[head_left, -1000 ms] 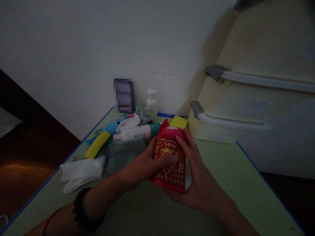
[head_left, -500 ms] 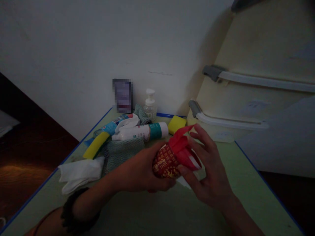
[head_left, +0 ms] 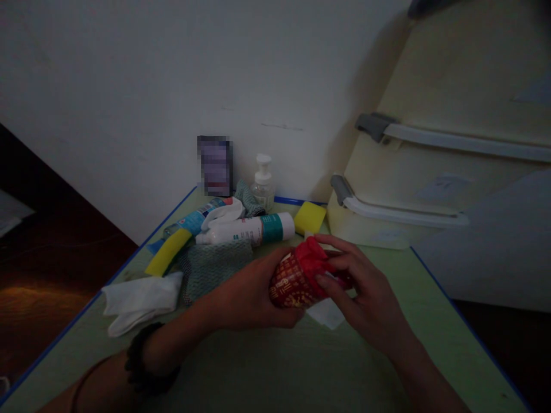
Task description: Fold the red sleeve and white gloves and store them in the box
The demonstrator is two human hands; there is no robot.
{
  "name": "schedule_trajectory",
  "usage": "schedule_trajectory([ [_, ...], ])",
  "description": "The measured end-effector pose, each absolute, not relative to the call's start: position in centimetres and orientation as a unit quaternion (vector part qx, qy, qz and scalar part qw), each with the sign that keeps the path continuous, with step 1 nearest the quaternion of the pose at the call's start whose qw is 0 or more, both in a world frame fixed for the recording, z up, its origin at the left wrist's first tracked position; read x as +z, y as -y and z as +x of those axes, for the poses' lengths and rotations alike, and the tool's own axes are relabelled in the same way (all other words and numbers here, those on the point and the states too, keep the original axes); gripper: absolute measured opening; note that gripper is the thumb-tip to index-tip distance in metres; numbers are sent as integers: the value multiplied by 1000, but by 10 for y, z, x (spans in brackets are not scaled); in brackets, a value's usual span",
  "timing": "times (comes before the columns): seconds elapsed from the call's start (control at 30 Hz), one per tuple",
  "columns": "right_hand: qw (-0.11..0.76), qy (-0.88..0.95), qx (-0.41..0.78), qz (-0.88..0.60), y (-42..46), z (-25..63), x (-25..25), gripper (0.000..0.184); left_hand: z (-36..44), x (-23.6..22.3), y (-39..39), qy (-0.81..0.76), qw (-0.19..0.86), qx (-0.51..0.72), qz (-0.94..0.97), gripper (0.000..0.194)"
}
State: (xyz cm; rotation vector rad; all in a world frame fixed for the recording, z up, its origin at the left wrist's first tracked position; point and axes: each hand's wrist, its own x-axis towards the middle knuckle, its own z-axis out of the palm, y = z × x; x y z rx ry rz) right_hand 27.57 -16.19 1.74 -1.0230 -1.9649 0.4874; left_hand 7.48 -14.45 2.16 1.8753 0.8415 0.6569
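Note:
Over the middle of the table, a dark red jar-like container with gold characters [head_left: 289,282] lies tilted in my left hand [head_left: 253,295], whose fingers and thumb wrap round its body. A brighter red, thin, crumpled covering [head_left: 310,258] gathers about its mouth, which points to the right. My right hand [head_left: 365,292] closes on this covering, thumb in front and fingers behind. Whether the covering is plastic or cloth I cannot tell. Beneath the hands, a white piece of paper or tissue [head_left: 327,313] lies on the table.
Behind my hands lie a white-and-green bottle [head_left: 252,229], a blue spray bottle [head_left: 189,222], a grey-green cloth [head_left: 217,264] and two yellow sponges [head_left: 310,218]. A white cloth [head_left: 144,301] is at left. A pump bottle [head_left: 263,186] and a blurred-out screen [head_left: 216,166] stand by the wall; storage boxes [head_left: 400,189] at right.
The red covering's raised flap has come down and bunched against the container's mouth. My right hand has lowered and its fingers have drawn in. More of the white paper below shows.

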Motion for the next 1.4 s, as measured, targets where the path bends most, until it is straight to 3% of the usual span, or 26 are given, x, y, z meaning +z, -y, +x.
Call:
schedule_trajectory([
  [0.13,418,769,244,-417,165,272,15,50,76,19,145,-337,462,260,778,70],
  [0.27,383,812,204,-391,168,269,17,34,77,19,146,-344,437,258,790,73],
  [0.37,428,780,191,-415,169,269,17,33,77,21,146,-351,439,256,787,70],
  [0.47,442,737,229,-457,167,271,17,30,75,24,146,-357,446,265,777,67],
  [0.6,366,745,332,-448,164,271,14,31,72,26,146,-406,429,277,758,79],
  [0.67,367,705,416,-442,164,268,12,35,70,27,145,-428,487,272,711,81],
  [0.73,382,633,502,-448,162,265,9,30,69,26,142,-419,580,278,641,68],
  [0.87,499,446,588,-454,156,263,8,31,69,25,136,-333,662,378,555,49],
  [1.03,595,335,595,-425,151,259,9,30,75,20,141,-321,512,459,651,75],
  [1.27,550,433,558,-445,158,260,11,36,74,14,138,-374,376,458,713,65],
  [1.4,510,465,556,-464,160,263,13,35,74,13,137,-381,355,447,727,64],
])
